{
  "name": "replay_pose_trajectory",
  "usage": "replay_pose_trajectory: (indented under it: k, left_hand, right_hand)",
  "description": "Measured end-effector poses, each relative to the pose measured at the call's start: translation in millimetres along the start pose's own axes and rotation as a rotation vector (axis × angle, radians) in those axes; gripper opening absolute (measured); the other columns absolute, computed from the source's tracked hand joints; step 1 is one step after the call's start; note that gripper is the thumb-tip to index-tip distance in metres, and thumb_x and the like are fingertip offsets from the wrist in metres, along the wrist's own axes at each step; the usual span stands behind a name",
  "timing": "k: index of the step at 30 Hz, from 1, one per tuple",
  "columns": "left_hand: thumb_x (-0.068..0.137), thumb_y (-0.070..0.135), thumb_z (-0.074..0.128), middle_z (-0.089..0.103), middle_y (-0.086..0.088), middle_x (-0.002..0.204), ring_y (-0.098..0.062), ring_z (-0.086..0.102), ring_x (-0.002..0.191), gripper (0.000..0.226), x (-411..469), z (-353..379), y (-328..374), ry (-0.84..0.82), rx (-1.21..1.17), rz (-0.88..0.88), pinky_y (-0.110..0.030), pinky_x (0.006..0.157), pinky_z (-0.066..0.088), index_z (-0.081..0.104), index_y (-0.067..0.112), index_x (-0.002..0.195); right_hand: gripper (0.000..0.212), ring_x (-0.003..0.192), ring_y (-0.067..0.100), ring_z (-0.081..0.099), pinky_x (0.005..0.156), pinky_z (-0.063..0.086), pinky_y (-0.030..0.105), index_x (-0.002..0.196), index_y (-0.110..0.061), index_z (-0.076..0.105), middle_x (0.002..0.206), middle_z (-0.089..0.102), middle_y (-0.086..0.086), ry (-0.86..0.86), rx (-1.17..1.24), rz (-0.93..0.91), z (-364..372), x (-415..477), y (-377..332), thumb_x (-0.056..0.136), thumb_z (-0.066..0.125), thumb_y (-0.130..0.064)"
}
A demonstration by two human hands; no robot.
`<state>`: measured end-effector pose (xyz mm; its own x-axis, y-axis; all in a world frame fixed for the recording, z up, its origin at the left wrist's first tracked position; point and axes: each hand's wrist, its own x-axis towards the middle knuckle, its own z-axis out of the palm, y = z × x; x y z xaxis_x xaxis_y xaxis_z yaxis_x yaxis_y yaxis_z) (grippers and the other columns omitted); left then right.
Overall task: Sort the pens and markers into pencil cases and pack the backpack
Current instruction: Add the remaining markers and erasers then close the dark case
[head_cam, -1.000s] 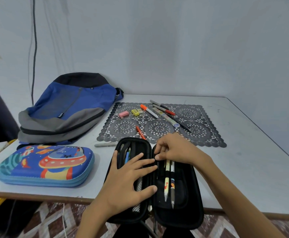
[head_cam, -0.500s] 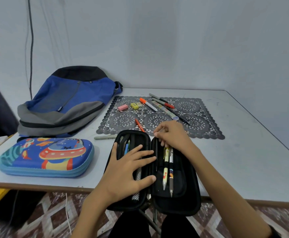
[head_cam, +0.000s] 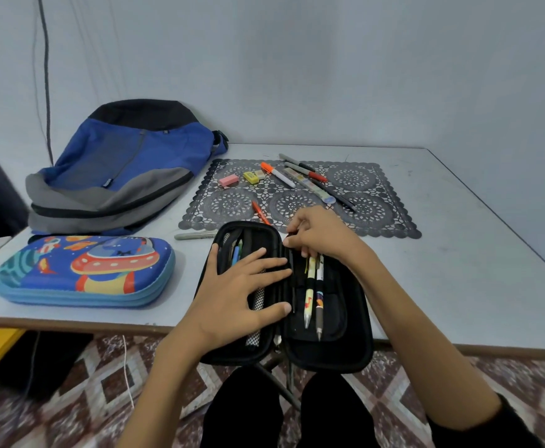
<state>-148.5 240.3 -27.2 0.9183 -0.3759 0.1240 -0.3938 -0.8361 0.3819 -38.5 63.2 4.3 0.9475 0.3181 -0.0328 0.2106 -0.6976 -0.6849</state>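
Observation:
A black pencil case lies open at the table's front edge, overhanging it. My left hand presses flat on its left half, fingers spread over a mesh pocket with pens under it. My right hand is curled at the top of the right half, fingertips closed over the tops of a yellow pen and a white pen held in loops. Several more pens and markers lie on a dark lace mat. The blue and grey backpack lies at the back left.
A closed blue cartoon pencil case sits left of the black one. A pink eraser and a yellow eraser rest on the mat. A red pen and a grey marker lie just behind the black case.
My right hand has shifted slightly up and back at the top of the case's right half, exposing more of the two pens. My left hand has stayed flat on the left half.

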Motion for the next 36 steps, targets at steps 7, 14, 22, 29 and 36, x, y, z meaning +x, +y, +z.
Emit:
replay_pose_trajectory:
  k: [7,14,22,29,36]
  left_hand:
    - [0.072,0.082,0.026,0.025,0.04,0.147,0.016,0.0,0.142,0.073,1,0,-1,0.001,-0.001,-0.001,-0.046,0.113,-0.026,0.04,0.054,0.138]
    - [0.073,0.082,0.027,0.027,0.04,0.147,0.016,0.001,0.142,0.072,0,2,-2,0.007,-0.012,0.006,-0.048,0.113,-0.025,0.042,0.054,0.137]
    - [0.077,0.08,0.029,0.028,0.04,0.147,0.014,0.003,0.143,0.067,-3,2,-2,0.018,-0.029,0.014,-0.048,0.112,-0.027,0.04,0.055,0.138]
    - [0.079,0.076,0.026,0.026,0.037,0.148,0.011,0.003,0.144,0.061,-3,2,0,0.013,0.017,0.026,-0.054,0.112,-0.023,0.038,0.059,0.137]
    - [0.08,0.076,0.027,0.026,0.038,0.147,0.012,0.002,0.144,0.06,-3,3,-3,0.02,0.005,0.03,-0.052,0.112,-0.025,0.038,0.059,0.136]
  right_hand:
    - [0.006,0.053,0.014,0.062,0.05,0.043,0.018,0.081,-0.01,0.072,0.056,0.062,0.0,0.016,-0.133,-0.033,3,-10,-9,0.084,0.073,-0.015]
    - [0.018,0.071,0.016,0.063,0.065,0.049,0.028,0.079,-0.006,0.075,0.074,0.068,-0.004,-0.052,-0.065,-0.045,-10,-6,-6,0.083,0.074,-0.024]
    - [0.043,0.125,0.037,0.042,0.096,0.041,0.045,0.125,-0.008,0.058,0.135,0.05,0.019,0.489,-0.466,0.333,-30,61,86,0.093,0.057,-0.035]
    - [0.011,0.086,0.016,0.059,0.08,0.051,0.033,0.096,-0.01,0.067,0.097,0.067,0.004,0.759,0.147,0.184,-38,53,83,0.088,0.066,-0.016]
    - [0.025,0.066,0.013,0.065,0.054,0.049,0.023,0.103,-0.014,0.058,0.083,0.07,0.008,0.754,0.798,-0.167,-63,11,28,0.083,0.072,-0.007]
